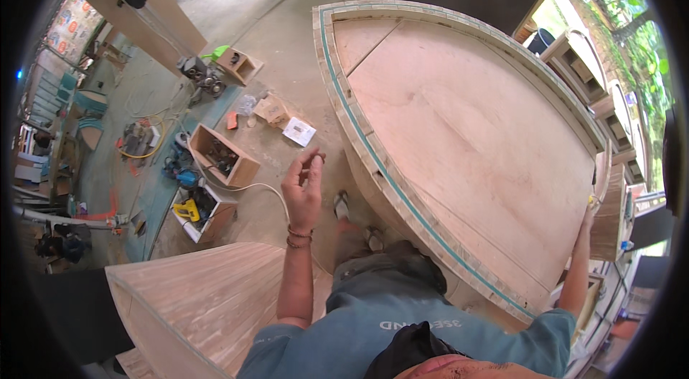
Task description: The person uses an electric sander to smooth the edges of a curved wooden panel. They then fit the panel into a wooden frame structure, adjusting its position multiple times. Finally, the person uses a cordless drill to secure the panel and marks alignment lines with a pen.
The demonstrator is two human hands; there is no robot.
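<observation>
A large curved wooden piece [474, 128] with a raised pale rim and a teal stripe along it lies in front of me and to my right. My left hand [305, 189] is raised in the air beside its left edge, thumb and fingers drawn together. Whether something small sits at those fingertips is too fine to make out. At the piece's far right end is my right hand [588, 217], its fingers mostly hidden. A small yellow and dark object [592, 199] shows at that hand, its kind unclear.
To the left on the floor stand an open wooden box [247, 169] and a white box with a yellow tool [188, 209]. A pale hose runs past my left forearm. A slatted curved wooden piece [208, 286] stands at lower left. Similar wooden units [574, 67] line the right.
</observation>
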